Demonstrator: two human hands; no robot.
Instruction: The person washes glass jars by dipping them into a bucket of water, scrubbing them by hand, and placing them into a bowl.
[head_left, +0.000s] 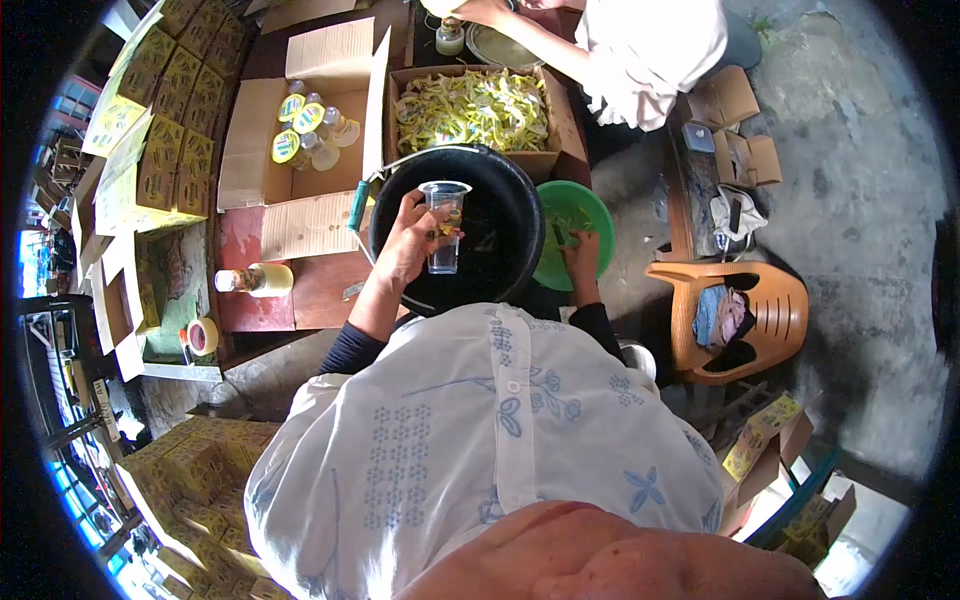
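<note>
My left hand (411, 238) holds a clear plastic cup (445, 259) with a printed band, its flared rim upward. The cup is above a large black bucket (491, 195), whose wire handle has a green grip (359, 205). To the right, my right hand (582, 255) reaches into a light green plastic basin (604, 225). Close to its fingertips lies a small dark object (559, 232); whether the fingers grip it is unclear. Behind the bucket, an open cardboard carton (556, 135) is heaped with yellow and white strips (472, 109).
Another open carton (247, 165) holds several bottles with round yellow labels. A bottle (259, 280) lies on the table. Yellow boxes (169, 120) are stacked left, above a tape roll (201, 335). A person in white (652, 52) works opposite. An orange plastic chair (780, 322) holds cloths.
</note>
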